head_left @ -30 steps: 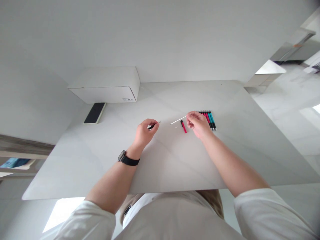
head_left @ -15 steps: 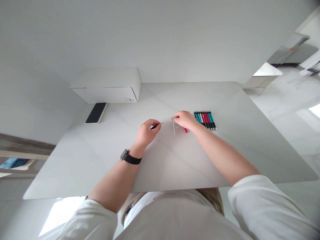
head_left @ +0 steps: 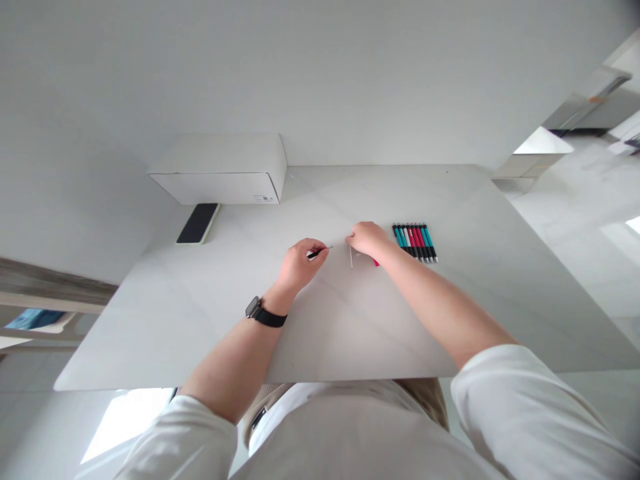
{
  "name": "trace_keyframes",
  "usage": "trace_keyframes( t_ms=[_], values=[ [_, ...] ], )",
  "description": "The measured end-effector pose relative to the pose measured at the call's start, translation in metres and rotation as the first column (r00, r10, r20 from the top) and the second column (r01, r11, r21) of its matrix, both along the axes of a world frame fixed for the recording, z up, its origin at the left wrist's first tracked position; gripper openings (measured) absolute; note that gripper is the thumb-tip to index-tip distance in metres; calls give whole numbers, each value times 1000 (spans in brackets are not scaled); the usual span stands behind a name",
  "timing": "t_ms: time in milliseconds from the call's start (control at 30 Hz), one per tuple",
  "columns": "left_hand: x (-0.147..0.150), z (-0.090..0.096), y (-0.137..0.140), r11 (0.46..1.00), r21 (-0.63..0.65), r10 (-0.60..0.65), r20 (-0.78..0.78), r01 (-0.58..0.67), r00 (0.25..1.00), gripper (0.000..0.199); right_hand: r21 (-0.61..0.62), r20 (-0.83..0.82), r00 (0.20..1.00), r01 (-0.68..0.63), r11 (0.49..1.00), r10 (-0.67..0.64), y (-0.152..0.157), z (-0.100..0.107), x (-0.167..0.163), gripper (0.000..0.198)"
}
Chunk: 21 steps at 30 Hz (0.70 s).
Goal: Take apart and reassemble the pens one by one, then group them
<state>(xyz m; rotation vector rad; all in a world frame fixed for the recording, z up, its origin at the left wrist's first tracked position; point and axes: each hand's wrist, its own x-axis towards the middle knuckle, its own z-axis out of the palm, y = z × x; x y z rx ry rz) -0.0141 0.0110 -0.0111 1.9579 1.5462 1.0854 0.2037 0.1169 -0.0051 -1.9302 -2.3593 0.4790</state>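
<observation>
Stick (head_left: 351, 259), thin and white, lies at the fingertips of the right hand (head_left: 367, 238), over the middle of the table (head_left: 350, 327), its near end pointing toward the person. The right hand's fingers are bunched at its far end; I cannot tell whether they pinch it or only touch it. Just beside, a red tube (head_left: 377, 263) peeks out from under the right wrist, mostly hidden. To the left, the left hand (head_left: 304, 261) is closed on a black piece (head_left: 315, 254) between thumb and fingers, its thin tip pointing toward the right hand, the two hands apart. A watch (head_left: 254, 307) with a black strap sits on the left wrist. Right of the right hand, pens (head_left: 415, 241) lie side by side in a row, teal, white and red, with black lower ends. Farther left, a phone (head_left: 198, 223) lies in front of a white box (head_left: 220, 189) by the wall (head_left: 350, 80)
</observation>
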Motion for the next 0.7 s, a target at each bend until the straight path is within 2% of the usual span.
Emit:
trace_keyframes(
  t_ms=[200,300,367,467,600,700],
  values=[
    [0,1,-1,1000,-2,-6,-2,6,1000,12,83,-59,998,2,997,3,-9,7,10,29],
    [0,2,-1,1000,0,-11,1,11,1000,12,173,-187,980,-36,984,69,-23,21,16,30],
    [1,4,-2,1000,12,-16,2,16,1000,13,193,-318,936,-91,977,150,-37,31,18,28],
    [3,7,-4,999,40,-30,-5,30,1000,13,91,-500,846,-160,983,184,-58,39,16,27],
    [5,10,-6,995,93,-42,-16,43,999,10,-87,-659,746,-202,976,95,-71,34,4,31],
    [6,11,-6,991,119,-52,-13,53,999,7,-115,-712,700,-192,975,54,-70,28,-5,33]
  ],
)
